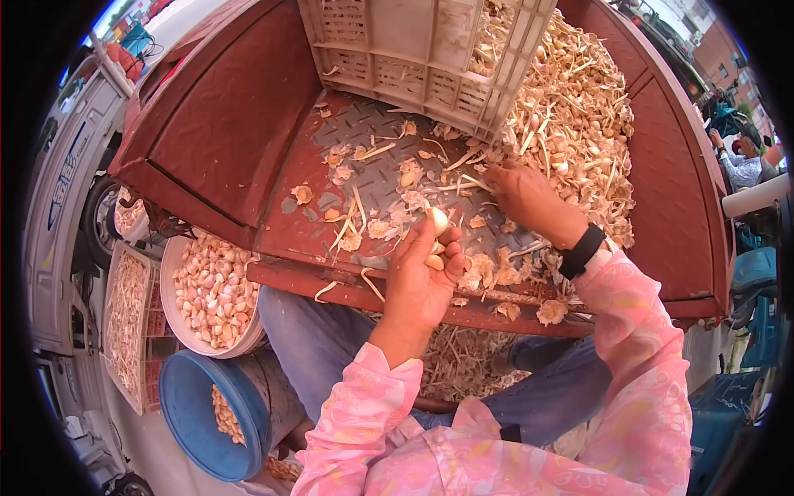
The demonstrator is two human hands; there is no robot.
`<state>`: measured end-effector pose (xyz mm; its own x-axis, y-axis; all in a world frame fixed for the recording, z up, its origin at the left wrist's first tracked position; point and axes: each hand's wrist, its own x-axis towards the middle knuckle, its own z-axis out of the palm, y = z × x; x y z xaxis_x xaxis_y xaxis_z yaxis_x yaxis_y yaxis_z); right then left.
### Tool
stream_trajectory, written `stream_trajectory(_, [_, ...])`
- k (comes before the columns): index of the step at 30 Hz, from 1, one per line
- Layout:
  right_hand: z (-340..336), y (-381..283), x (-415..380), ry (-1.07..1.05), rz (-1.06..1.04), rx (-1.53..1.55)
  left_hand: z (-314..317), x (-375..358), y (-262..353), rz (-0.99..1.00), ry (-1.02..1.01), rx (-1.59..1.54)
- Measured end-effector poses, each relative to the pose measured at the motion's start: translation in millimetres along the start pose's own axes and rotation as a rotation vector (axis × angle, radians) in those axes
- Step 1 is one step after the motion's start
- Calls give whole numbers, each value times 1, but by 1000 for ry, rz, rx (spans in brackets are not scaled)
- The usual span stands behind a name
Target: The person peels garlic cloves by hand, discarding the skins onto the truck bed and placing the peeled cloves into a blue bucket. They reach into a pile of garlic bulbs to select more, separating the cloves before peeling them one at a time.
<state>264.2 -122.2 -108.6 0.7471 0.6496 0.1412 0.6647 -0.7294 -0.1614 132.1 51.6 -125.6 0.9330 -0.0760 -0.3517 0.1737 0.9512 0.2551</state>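
Over the red truck bed, my left hand [423, 269] is closed around a few garlic cloves [437, 220], with one pale clove held up at the fingertips. My right hand [533, 202], with a black band at the wrist, reaches to the near edge of the garlic heap [571, 124]. Its fingers are curled down among stems and loose skins, and what they grip is hidden. Dry stems and papery garlic skins [409, 174] lie scattered on the metal floor between and beyond both hands.
A dirty white plastic crate [413, 62] stands tilted at the bed's back, beside the heap. To the left are a white bucket [171, 285] of peeled-apart cloves, a blue bucket [186, 413] with some cloves, and a crate [153, 322] of stems. A person [740, 161] is at far right.
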Motion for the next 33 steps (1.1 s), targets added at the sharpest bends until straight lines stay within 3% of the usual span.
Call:
stream_trajectory(2, [-11, 0, -9, -7, -40, 123, 5, -3, -1, 32, -3, 67])
stream_trajectory(5, [-16, -14, -29, 42, 202, 704, 4, -2, -7, 48, -14, 93])
stream_trajectory(6, [-15, -16, -34, 49, 190, 856, 4, -1, -10, 48, 4, 100])
stream_trajectory(9, [-21, -40, -51, 181, 37, 842, 7, -2, -18, 56, 16, 100])
stream_trajectory(13, [-30, -64, -63, 216, -240, 560, 6, 1, -33, 132, 21, 40])
stream_trajectory(18, [-20, -78, -73, 257, -337, 236, 1, 6, -50, 308, 118, 32])
stream_trajectory(25, [-29, -86, -86, 96, -261, 215, 5, 13, -60, 505, 88, 142])
stream_trajectory(27, [-25, -83, -87, 4, -193, 230, 11, 8, -55, 449, 64, 67])
stream_trajectory(30, [-46, -81, -83, -378, 96, 32, 7, 5, -38, 225, -111, -58])
stream_trajectory(33, [-43, -79, -83, -215, 165, 117, -1, -5, -14, -62, -289, -233])
